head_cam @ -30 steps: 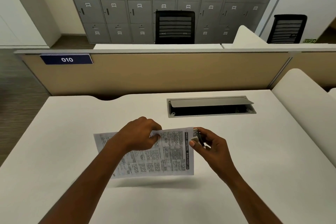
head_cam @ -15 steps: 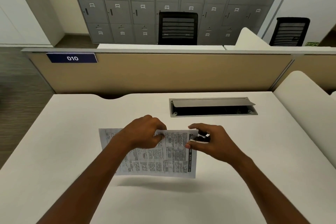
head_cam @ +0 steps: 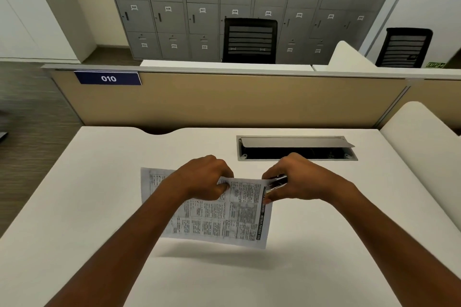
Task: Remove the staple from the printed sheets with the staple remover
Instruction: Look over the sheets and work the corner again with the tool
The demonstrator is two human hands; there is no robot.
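Note:
The printed sheets (head_cam: 224, 219) hang in the air above the white desk (head_cam: 87, 207), covered in black text and boxes. My left hand (head_cam: 204, 179) pinches their top edge near the middle. My right hand (head_cam: 296, 177) holds the small dark staple remover (head_cam: 277, 182) against the sheets' top right corner, fingers wrapped over it. The staple itself is hidden under the tool and my fingers.
A grey cable box (head_cam: 296, 148) with its lid raised is set into the desk just beyond my right hand. A tan partition (head_cam: 224, 99) with a blue "010" label (head_cam: 108, 78) stands behind. A white side panel (head_cam: 424, 147) borders the right.
My right hand has turned palm down and pressed the staple remover flat onto the sheets' top right corner. My left hand keeps its grip on the top edge.

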